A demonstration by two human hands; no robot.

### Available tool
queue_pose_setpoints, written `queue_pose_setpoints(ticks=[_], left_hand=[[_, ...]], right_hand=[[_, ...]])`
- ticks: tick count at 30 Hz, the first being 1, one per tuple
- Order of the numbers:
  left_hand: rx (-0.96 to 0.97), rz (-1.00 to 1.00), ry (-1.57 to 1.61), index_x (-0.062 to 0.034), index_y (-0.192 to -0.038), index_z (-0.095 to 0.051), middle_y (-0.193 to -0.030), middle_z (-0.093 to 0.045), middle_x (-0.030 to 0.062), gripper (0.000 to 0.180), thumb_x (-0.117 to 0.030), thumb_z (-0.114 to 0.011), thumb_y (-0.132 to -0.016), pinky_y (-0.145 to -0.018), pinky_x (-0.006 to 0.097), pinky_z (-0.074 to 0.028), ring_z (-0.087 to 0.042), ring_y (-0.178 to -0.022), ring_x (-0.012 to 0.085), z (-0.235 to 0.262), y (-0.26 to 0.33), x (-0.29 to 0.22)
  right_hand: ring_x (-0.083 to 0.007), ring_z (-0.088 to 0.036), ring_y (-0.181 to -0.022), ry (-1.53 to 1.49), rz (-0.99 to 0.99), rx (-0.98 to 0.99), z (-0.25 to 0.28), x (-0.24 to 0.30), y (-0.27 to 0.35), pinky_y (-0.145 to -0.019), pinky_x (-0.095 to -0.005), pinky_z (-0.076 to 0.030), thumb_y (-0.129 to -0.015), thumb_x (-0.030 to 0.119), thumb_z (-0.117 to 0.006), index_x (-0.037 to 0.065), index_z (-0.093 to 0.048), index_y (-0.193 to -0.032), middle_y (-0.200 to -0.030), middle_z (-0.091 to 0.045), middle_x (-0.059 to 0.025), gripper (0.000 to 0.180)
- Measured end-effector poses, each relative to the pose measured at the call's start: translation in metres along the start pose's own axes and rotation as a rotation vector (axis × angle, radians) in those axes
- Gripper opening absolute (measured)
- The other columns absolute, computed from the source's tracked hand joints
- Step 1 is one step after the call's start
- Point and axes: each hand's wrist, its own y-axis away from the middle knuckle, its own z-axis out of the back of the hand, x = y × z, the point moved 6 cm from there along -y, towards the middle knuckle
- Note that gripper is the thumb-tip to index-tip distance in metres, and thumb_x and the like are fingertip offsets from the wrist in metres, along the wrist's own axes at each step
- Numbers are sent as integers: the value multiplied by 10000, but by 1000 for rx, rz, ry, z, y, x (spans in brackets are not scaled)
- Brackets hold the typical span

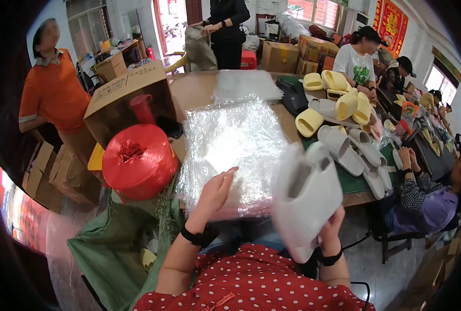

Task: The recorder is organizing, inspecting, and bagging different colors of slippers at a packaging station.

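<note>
My right hand [333, 224] is closed round a pair of pale grey slippers [313, 197], held up at the right of the table's near edge. Motion blurs their left side, and they hide part of that hand. My left hand [216, 196] lies over the near part of a stack of clear plastic bags [235, 135], fingers stretched out and nothing visibly gripped. The bags are shiny and spread across the middle of the table. To the right lie grey slippers [340, 150] and yellow slippers [309, 122] in a loose heap.
A big red roll of plastic twine [138, 160] stands left of the bags, before a cardboard box [129, 98]. A green sack [121, 249] hangs open below it. Flat translucent sheets [246, 84] lie behind the bags. Several people stand or sit around.
</note>
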Motion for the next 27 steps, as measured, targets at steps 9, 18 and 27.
queue_pose_setpoints(ticks=[9,18,27], left_hand=[[7,169,322,50,-1217,-665,-1016,-697,45,386,-267,-533,-1041,-804,258,-502,-613,-882,102,8,-5,0],[276,153,447,32,-1334,-592,-1181,-692,78,388,-164,-590,-999,-935,262,-491,-625,-1042,123,8,-6,-9],[219,-29,191,11,-1427,-502,-1472,-500,181,440,-126,-503,-1008,-1157,386,-329,-450,-1383,296,4,-4,-32]], right_hand=[[-308,-694,-973,136,177,593,-84,26,10,-843,-374,-531,-817,144,-765,47,-707,-1116,-1067,-714,-140,319],[-359,-662,-712,526,121,424,-79,24,0,-640,-444,-523,-828,199,-717,62,-717,-933,-796,-678,-161,173],[-406,-631,-664,819,94,289,-55,8,0,-599,-505,-494,-833,219,-699,21,-689,-802,-723,-649,-189,201]])
